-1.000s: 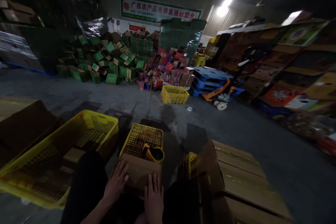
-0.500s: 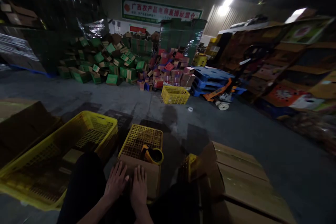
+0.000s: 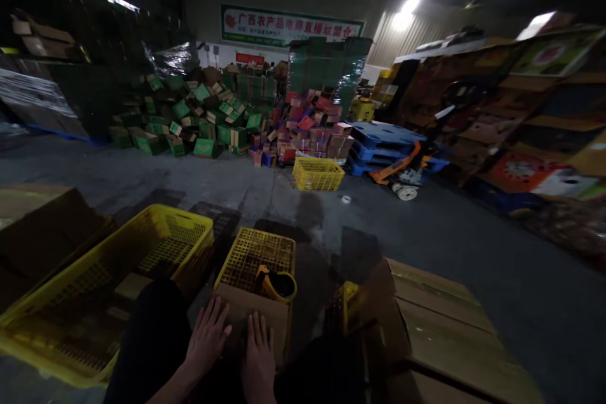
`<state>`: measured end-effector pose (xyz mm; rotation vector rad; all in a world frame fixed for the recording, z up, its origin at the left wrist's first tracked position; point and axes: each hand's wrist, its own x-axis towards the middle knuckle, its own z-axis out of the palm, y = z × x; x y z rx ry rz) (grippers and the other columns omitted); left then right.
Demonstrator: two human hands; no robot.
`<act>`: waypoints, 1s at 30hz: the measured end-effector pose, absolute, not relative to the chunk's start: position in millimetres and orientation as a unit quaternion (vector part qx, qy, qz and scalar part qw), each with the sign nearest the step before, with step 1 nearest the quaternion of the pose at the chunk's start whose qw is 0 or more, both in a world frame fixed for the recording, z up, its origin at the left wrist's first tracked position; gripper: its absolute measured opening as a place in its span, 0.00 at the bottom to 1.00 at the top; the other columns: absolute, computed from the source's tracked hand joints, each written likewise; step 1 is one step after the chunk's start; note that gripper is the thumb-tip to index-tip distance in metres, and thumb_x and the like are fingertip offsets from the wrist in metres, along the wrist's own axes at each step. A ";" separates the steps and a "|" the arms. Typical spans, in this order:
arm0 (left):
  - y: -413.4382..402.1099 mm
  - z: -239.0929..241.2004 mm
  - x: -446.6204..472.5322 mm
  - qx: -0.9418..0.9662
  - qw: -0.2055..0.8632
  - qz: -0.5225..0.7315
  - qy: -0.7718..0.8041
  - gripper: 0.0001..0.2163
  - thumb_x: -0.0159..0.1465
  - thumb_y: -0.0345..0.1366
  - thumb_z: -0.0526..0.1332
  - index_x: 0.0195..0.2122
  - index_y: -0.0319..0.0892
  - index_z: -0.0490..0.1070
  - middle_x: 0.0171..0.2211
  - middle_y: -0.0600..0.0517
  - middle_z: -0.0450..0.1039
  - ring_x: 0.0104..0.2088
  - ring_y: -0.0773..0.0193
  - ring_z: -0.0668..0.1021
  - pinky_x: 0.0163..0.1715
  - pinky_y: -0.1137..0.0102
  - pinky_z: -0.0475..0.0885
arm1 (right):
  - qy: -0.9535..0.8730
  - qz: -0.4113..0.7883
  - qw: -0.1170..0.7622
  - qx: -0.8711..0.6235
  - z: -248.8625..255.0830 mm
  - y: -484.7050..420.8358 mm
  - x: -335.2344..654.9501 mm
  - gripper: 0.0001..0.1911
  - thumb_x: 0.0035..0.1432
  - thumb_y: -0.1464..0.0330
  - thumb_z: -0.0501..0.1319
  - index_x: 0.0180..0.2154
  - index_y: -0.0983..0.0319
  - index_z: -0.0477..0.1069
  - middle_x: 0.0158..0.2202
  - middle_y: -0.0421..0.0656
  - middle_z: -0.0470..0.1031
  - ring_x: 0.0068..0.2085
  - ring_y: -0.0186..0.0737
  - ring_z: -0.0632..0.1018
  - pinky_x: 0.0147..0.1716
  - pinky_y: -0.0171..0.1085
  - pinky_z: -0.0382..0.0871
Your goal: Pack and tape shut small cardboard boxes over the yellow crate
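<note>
A brown cardboard box (image 3: 265, 315) lies in front of me on an overturned yellow crate (image 3: 255, 255). My left hand (image 3: 207, 336) rests flat on the box's left part with fingers spread. My right hand (image 3: 258, 355) lies flat beside it on the box, fingers stretched forward. Neither hand grips anything. A yellow tape dispenser (image 3: 277, 283) sits on the crate just beyond the box, a short way ahead of my right hand. My dark-clad knee (image 3: 151, 328) is at the left of the hands.
A large yellow crate (image 3: 118, 265) holding flat cardboard stands at left. Stacked flat cartons (image 3: 440, 328) lie at right. Across the concrete floor are a small yellow crate (image 3: 318, 173), heaps of green boxes (image 3: 189, 120) and red boxes (image 3: 307, 126), blue pallets (image 3: 379, 139) and a pallet jack (image 3: 400, 173).
My right hand slid left across the box, close beside my left hand, and both hands have drawn back slightly toward me. The view has shifted a little.
</note>
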<state>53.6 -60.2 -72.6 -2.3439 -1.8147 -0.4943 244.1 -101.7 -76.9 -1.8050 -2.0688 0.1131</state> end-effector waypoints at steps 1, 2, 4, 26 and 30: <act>-60.2 -72.0 53.7 -0.778 0.070 -0.164 -0.602 0.22 0.69 0.36 0.55 0.63 0.43 0.70 0.67 0.40 0.64 0.66 0.48 0.68 0.63 0.50 0.63 | -0.737 0.037 0.193 -0.647 -77.3 -104.4 246.3 0.29 0.70 0.68 0.49 0.70 0.56 0.56 0.71 0.41 0.56 0.70 0.48 0.60 0.68 0.52 0.56; -60.2 -71.4 53.7 -0.779 0.071 -0.163 -0.601 0.22 0.69 0.37 0.55 0.63 0.43 0.70 0.67 0.40 0.64 0.65 0.47 0.68 0.63 0.50 0.63 | -0.734 0.035 0.189 -0.651 -77.2 -106.4 247.7 0.28 0.69 0.69 0.49 0.69 0.56 0.57 0.70 0.42 0.57 0.70 0.48 0.61 0.68 0.52 0.56; -60.1 -69.7 53.7 -0.779 0.072 -0.161 -0.602 0.22 0.69 0.37 0.56 0.63 0.42 0.70 0.67 0.40 0.64 0.65 0.47 0.68 0.63 0.50 0.63 | -0.725 0.034 0.184 -0.663 -75.0 -107.8 247.5 0.28 0.69 0.68 0.49 0.69 0.57 0.59 0.70 0.43 0.59 0.70 0.49 0.62 0.68 0.54 0.55; -60.1 -73.8 51.2 -0.783 0.083 -0.164 -0.595 0.22 0.68 0.37 0.55 0.63 0.41 0.70 0.66 0.40 0.65 0.65 0.46 0.67 0.61 0.50 0.65 | -0.722 0.028 0.171 -0.670 -80.2 -96.5 238.7 0.29 0.68 0.68 0.51 0.69 0.60 0.59 0.71 0.47 0.57 0.71 0.51 0.59 0.67 0.51 0.56; -58.3 -72.4 50.9 -0.784 0.079 -0.161 -0.594 0.22 0.68 0.37 0.56 0.62 0.41 0.70 0.66 0.40 0.65 0.65 0.46 0.68 0.62 0.51 0.65 | -0.718 0.036 0.178 -0.672 -74.3 -98.9 237.1 0.30 0.68 0.68 0.51 0.70 0.61 0.57 0.71 0.47 0.56 0.71 0.50 0.58 0.68 0.51 0.54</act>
